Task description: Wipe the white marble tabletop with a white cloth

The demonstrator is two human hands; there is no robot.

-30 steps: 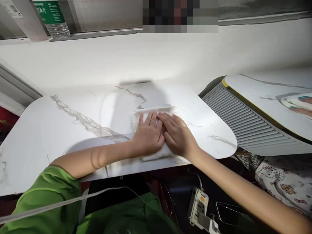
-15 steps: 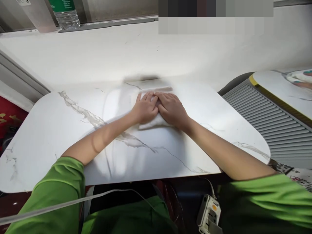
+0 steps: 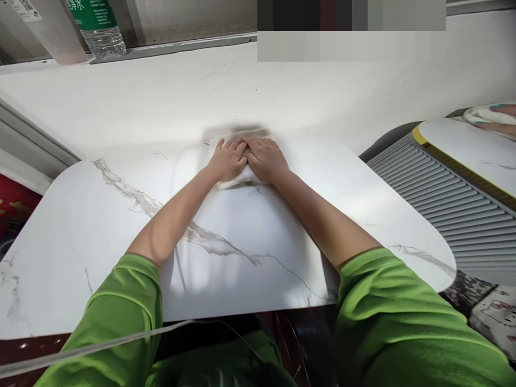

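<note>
Both arms (image 3: 322, 215) outstretched — left hand (image 3: 226, 162) and right hand (image 3: 266, 159) flat on white cloth (image 3: 245, 177), grip unclenched

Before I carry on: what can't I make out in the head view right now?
Head view:
- Middle of the white cloth: hidden under the left hand and right hand.
- Tabletop beneath the cloth: covered by it.
- Top of the green-labelled bottle: cut off by the upper edge.
- Nearby person's hand: cut off by the right edge.
- Pixelated patch, top: contents blocked out.
</note>
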